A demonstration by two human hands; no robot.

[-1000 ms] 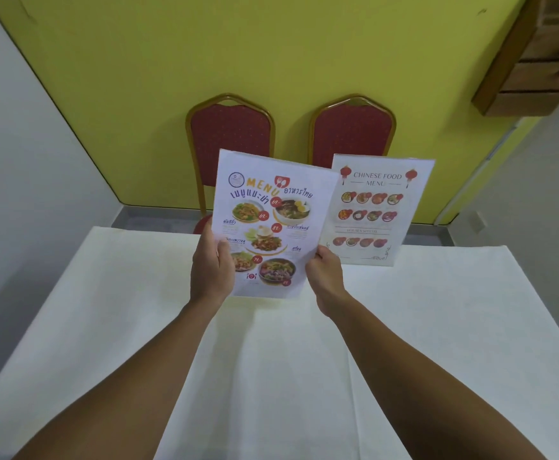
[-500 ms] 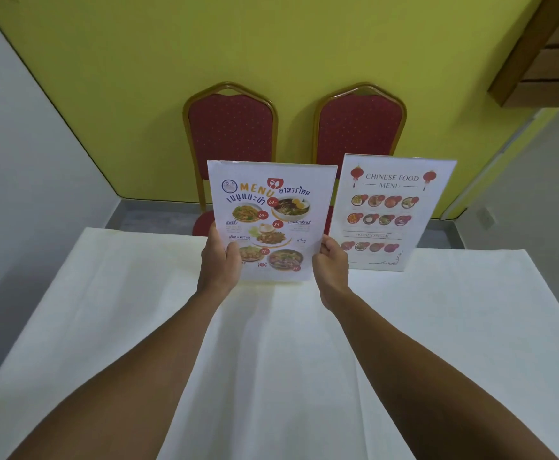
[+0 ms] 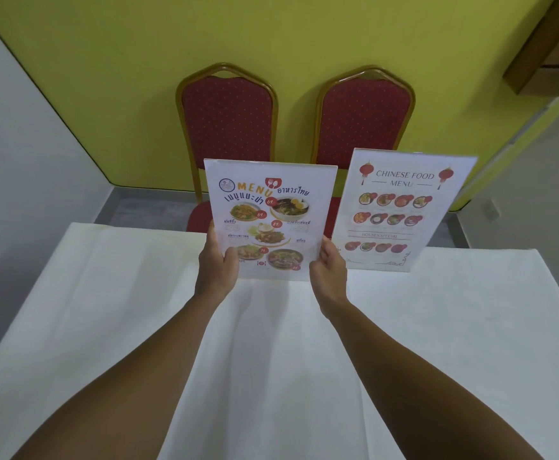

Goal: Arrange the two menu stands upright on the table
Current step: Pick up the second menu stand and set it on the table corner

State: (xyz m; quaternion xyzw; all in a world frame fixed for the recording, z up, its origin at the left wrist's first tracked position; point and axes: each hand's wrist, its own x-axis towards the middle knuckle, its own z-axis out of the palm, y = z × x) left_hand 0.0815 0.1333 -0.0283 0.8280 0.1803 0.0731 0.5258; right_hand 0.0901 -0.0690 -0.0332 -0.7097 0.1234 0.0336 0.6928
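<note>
Two menu stands on a white-clothed table (image 3: 437, 327), the left one held by both hands

From left: the left hand (image 3: 216, 265) grips the lower left edge of the Thai menu stand (image 3: 273, 214), upright with its bottom edge at the cloth; the right hand (image 3: 328, 267) clasps its lower right edge. Just beside it to the right, apart from either hand, the Chinese food menu stand (image 3: 401, 210) stands upright near the table's far edge. Two red chairs (image 3: 226, 114) face the table behind

Restaurant dining room: white-clothed table (image 3: 437, 327), two red padded gold-framed banquet chairs (image 3: 228, 117), clear acrylic food-menu stands (image 3: 401, 207).
</note>
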